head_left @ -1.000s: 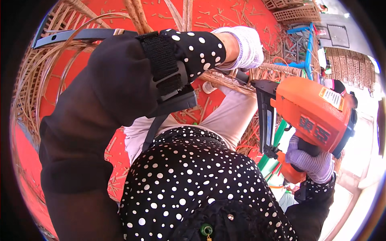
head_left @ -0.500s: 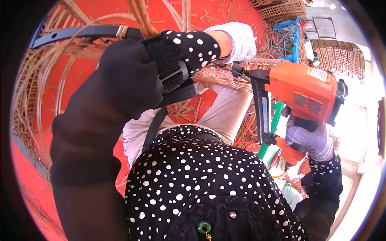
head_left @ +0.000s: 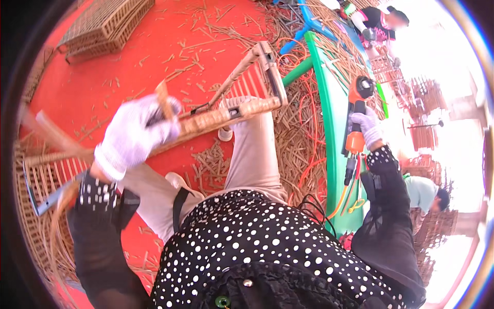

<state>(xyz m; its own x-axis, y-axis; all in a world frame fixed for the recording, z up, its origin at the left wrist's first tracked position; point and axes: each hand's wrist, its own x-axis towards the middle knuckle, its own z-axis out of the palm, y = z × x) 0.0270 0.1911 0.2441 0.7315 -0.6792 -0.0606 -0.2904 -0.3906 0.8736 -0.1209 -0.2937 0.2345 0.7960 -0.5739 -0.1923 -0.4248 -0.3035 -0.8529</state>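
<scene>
My left hand (head_left: 136, 133), in a white glove, is closed on a short tan rattan strip (head_left: 164, 99) whose end sticks up past the fingers. The hand is at the wrapped rail of a woven rattan frame (head_left: 226, 117) that lies across my lap; whether it touches the rail I cannot tell. At the right, my right hand (head_left: 366, 123), also gloved, is wrapped round the black grip of an orange and black nail gun (head_left: 355, 141). The nail gun is upright at the green table (head_left: 329, 118), with an air hose running down from its base.
Rattan offcuts (head_left: 211, 164) litter the red floor (head_left: 128, 87). Stacked woven panels (head_left: 105, 28) lie at the far left. Orange hoses (head_left: 312, 170) trail beside the green table. Two other people are at the right, one in black and pink (head_left: 378, 23), one in pale green (head_left: 421, 191).
The nail gun has moved from the frame to the green table, in my right hand. My left arm has drawn back to the left, and the view has shifted.
</scene>
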